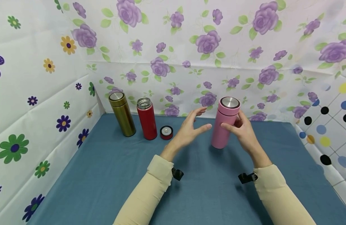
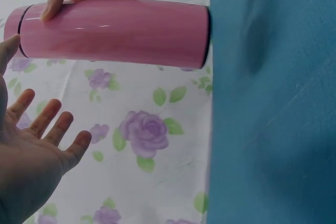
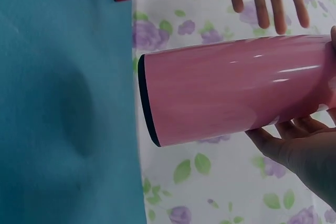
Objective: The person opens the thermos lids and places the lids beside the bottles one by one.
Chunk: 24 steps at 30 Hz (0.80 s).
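A pink thermos bottle (image 1: 221, 129) with a steel-topped pink lid (image 1: 230, 103) is held near-upright in my right hand (image 1: 244, 131), thumb across its front and fingers behind. Both wrist views show its dark base just above the blue cloth. My left hand (image 1: 187, 129) hovers to the left of the bottle, thumb and fingers spread, palm toward it. In the left wrist view its fingers (image 2: 50, 121) hold nothing. Left of that hand stands a red thermos (image 1: 147, 120) with its threaded steel mouth uncovered, and its lid (image 1: 166, 132) lies upturned beside it.
A gold thermos (image 1: 123, 115) with its lid on stands at the far left of the row. Blue cloth (image 1: 206, 193) covers the table. A flowered sheet (image 1: 161, 40) hangs close behind the bottles, with patterned sheets at both sides.
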Motion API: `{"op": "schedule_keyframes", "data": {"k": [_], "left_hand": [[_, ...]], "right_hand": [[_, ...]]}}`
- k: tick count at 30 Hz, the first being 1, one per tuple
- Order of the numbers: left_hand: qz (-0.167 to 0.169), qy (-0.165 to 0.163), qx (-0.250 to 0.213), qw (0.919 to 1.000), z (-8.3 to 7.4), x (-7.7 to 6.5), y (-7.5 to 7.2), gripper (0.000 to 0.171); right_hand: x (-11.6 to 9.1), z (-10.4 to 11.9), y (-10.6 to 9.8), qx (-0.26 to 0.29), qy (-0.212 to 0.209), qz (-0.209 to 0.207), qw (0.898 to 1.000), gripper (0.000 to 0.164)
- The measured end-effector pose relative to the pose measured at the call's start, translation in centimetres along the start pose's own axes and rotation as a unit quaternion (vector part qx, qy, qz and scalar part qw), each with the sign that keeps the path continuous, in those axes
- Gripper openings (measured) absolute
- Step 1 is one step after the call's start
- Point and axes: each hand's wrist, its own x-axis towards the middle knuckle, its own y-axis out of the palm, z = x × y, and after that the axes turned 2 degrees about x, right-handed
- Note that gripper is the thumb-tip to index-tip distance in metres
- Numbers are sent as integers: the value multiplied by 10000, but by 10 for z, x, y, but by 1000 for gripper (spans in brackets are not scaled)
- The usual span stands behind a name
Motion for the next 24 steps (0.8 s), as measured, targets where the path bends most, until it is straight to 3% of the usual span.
{"op": "schedule_keyframes", "data": {"k": [12, 24], "left_hand": [[-85, 263, -3, 9996, -12, 2, -17, 68], [-123, 527, 76, 9985, -33, -2, -41, 79]], "right_hand": [[-4, 0, 24, -74, 59, 122, 9999, 64], [-8, 7, 55, 49, 146, 360, 9992, 70]]}}
